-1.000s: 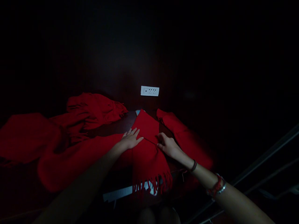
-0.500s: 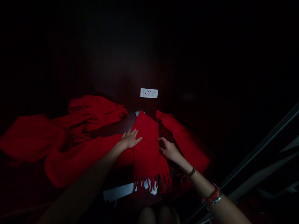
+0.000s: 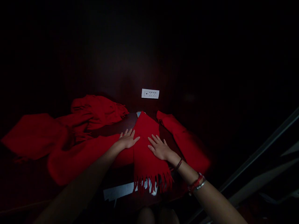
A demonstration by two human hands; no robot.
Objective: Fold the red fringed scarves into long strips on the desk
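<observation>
A red fringed scarf lies folded on the dark table, one end running toward me with its fringe at the front and another length stretching off to the left. My left hand rests flat on it at the fold's left edge, fingers spread. On the right part of the same scarf lies my right hand, palm down with the fingers apart. Neither hand grips anything. A small pale-blue and white item peeks out from beneath the scarf's far corner.
A crumpled red scarf lies at the back left, and a folded red cloth on the right. A white socket panel is on the dark wall. Pale flat pieces show under the fringe near the table's front edge.
My right hand has moved left from the scarf's right edge onto its surface, and its bent fingers have spread out flat. My left hand has shifted very little.
</observation>
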